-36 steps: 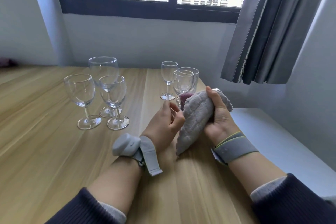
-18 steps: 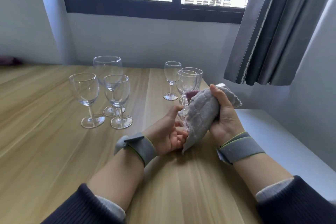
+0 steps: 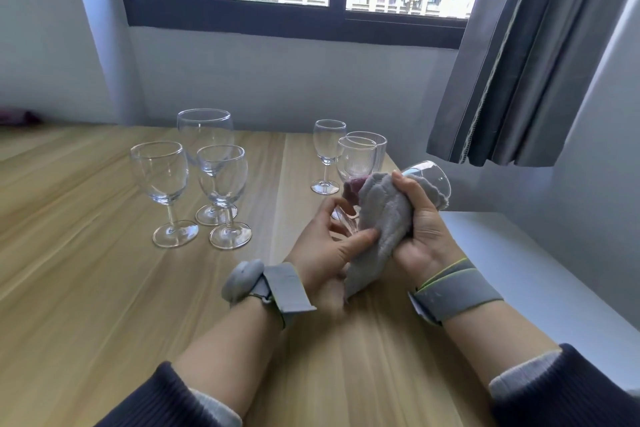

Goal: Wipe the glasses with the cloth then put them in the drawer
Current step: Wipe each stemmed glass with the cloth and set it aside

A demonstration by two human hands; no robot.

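Observation:
A clear wine glass (image 3: 431, 175) lies tilted above the table, its rim pointing up and to the right. A grey cloth (image 3: 381, 218) is wrapped round its bowl, and my right hand (image 3: 420, 229) grips cloth and bowl together. My left hand (image 3: 325, 246) pinches the glass's stem and foot, thumb against the cloth. Three more wine glasses (image 3: 159, 177) stand at the left. A small wine glass (image 3: 328, 146), another glass (image 3: 356, 158) and a ribbed tumbler (image 3: 375, 146) stand behind my hands. No drawer is in view.
The wooden table (image 3: 104, 288) runs left and toward me. A lower white surface (image 3: 519, 260) adjoins its right edge. A grey curtain (image 3: 519, 62) hangs at the upper right under the window. A dark red thing (image 3: 17, 114) lies at the far left.
The glass's rim has come out of the cloth at the upper right. My left hand has turned and taken the stem and foot. My right hand still grips the cloth.

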